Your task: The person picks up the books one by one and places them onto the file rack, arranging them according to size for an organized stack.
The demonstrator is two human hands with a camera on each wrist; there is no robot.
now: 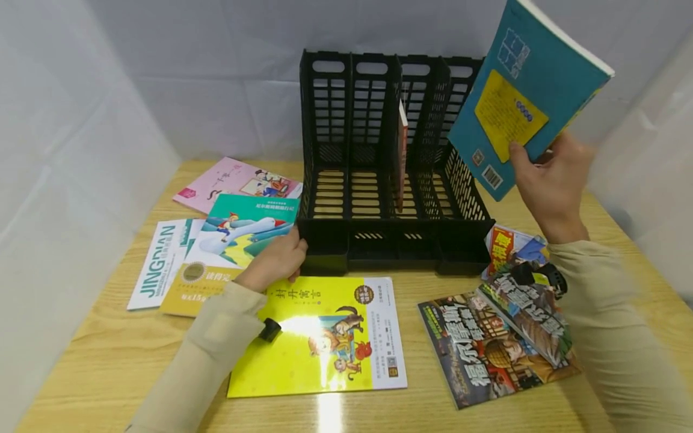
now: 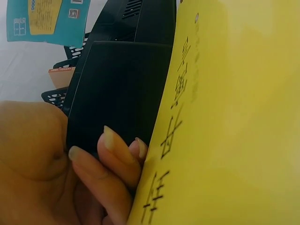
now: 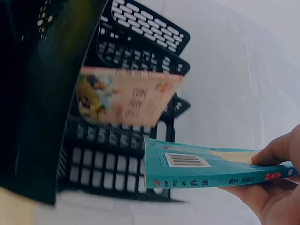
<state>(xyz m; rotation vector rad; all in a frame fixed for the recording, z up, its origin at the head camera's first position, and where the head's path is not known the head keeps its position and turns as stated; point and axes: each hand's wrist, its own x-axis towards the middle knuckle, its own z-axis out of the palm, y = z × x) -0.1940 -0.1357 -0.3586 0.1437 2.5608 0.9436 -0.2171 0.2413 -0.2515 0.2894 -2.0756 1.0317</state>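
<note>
A teal book (image 1: 557, 72) with a yellow patch on its back cover is pinched in my right hand (image 1: 560, 186), thumb across the cover. It is raised and tilted in front of the right side of a black file rack (image 1: 392, 246). The right wrist view shows the book's spine and barcode. My left hand (image 1: 278, 258) holds the rack's front left corner, fingers curled at the front face in the left wrist view. One thin book (image 3: 131, 96) with a pale orange cover stands upright inside the rack, near a middle divider.
Left of the rack lie a pink book (image 1: 233, 180), a green-topped book (image 1: 251, 210) and a white book (image 1: 159, 264), overlapping. A yellow book (image 1: 308, 367) lies in front, partly under my left forearm. Dark comic-style books (image 1: 465, 355) lie at the right, beside my right sleeve.
</note>
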